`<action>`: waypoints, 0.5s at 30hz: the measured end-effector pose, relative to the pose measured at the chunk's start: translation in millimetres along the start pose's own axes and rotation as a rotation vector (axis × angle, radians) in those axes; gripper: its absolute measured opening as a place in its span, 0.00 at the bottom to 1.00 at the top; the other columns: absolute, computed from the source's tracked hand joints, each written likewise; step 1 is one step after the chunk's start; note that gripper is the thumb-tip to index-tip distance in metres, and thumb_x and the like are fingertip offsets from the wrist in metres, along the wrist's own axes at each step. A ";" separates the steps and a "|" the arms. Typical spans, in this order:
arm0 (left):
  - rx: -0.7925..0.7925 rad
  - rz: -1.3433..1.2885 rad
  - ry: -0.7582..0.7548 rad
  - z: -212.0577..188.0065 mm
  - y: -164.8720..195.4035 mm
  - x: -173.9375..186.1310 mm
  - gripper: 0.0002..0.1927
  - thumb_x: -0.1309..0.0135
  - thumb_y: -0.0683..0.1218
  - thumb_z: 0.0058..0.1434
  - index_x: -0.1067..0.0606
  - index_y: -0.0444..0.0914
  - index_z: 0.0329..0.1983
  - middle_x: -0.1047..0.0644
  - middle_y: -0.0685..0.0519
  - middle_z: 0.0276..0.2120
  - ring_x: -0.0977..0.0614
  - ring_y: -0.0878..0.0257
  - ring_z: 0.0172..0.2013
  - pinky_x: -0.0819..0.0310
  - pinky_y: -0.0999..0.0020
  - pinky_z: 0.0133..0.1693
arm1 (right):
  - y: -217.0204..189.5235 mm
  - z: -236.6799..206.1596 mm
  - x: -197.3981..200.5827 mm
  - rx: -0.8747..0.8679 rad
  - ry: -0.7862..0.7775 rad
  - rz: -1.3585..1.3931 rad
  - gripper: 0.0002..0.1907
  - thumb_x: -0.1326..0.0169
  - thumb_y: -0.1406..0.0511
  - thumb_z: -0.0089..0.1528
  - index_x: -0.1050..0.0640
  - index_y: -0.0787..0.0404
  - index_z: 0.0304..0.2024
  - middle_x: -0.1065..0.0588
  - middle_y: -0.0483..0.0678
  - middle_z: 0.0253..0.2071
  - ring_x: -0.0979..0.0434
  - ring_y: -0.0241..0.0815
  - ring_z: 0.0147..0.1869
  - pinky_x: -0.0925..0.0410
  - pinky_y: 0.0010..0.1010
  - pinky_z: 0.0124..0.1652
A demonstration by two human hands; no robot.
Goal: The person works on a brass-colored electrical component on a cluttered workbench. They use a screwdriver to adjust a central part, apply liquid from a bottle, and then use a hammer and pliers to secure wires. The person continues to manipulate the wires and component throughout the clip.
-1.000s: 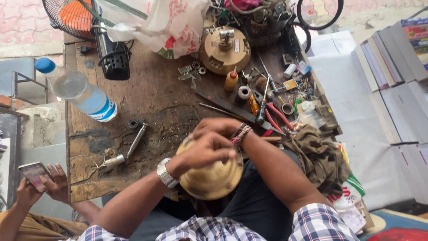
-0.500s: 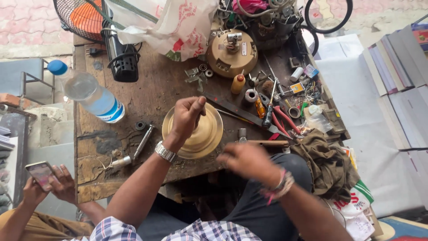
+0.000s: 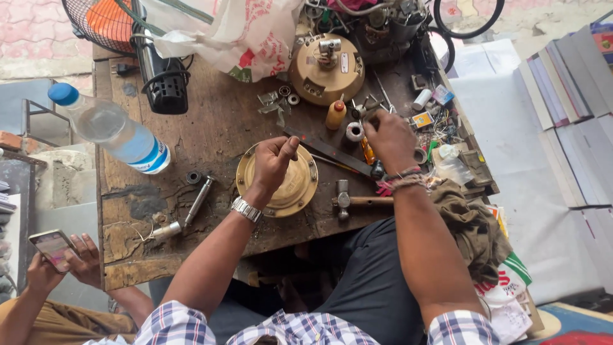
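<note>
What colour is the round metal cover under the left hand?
The round cover is brass-gold, a dull yellow metal; the left hand rests above it. The head view shows it best.

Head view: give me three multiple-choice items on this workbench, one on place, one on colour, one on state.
1. Where does the round brass-coloured metal housing lie?
A. on the wooden workbench, under the left hand
B. on the floor
C. inside the plastic bag

2. What colour is the cap of the clear plastic water bottle?
A. red
B. blue
C. black

3. How is the wooden-handled hammer placed?
A. held in the right hand
B. hanging from a hook
C. lying flat on the bench, untouched

Answers: 1 A, the housing rests on the worn wooden workbench with the left hand closed just above it. 2 B, the cap at the bottle's end is blue. 3 C, the hammer lies on its side near the bench edge while the right hand reaches among small tools farther back.
</note>
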State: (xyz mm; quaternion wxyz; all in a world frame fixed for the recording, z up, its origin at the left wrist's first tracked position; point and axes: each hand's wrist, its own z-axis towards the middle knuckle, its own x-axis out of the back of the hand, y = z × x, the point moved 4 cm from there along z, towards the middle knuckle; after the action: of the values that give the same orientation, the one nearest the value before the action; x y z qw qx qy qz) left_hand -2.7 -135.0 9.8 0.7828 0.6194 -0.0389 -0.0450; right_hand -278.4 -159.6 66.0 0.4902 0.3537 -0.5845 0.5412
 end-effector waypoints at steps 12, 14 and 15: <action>-0.027 -0.153 -0.240 -7.1 5.9 -5.6 0.27 0.47 0.65 0.68 0.22 0.37 0.31 0.31 0.61 0.22 0.33 0.75 0.23 0.42 0.79 0.25 | -52.2 18.6 -41.4 0.160 0.083 -0.086 0.31 0.32 0.47 0.53 0.22 0.54 0.52 0.27 0.50 0.50 0.31 0.54 0.62 0.50 0.58 0.63; -0.109 -0.190 -0.150 -6.2 19.3 5.8 0.24 0.46 0.63 0.69 0.23 0.36 0.38 0.27 0.59 0.27 0.27 0.73 0.28 0.32 0.77 0.29 | -50.2 19.6 -46.1 0.148 0.068 -0.057 0.31 0.32 0.48 0.53 0.23 0.54 0.53 0.27 0.49 0.51 0.30 0.53 0.61 0.51 0.60 0.64; -0.153 -0.201 -0.097 -7.9 26.3 15.3 0.23 0.46 0.62 0.69 0.24 0.36 0.42 0.24 0.58 0.30 0.24 0.71 0.30 0.26 0.76 0.32 | -50.3 19.9 -47.6 0.155 0.073 -0.027 0.31 0.33 0.48 0.53 0.23 0.54 0.54 0.27 0.49 0.51 0.29 0.51 0.61 0.51 0.60 0.64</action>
State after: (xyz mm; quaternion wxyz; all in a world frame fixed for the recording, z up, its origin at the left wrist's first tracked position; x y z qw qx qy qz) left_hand 14.0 -123.1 33.6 0.8164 0.5559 -0.0111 -0.1561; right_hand -221.9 -193.0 36.2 0.4893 0.3786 -0.5178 0.5909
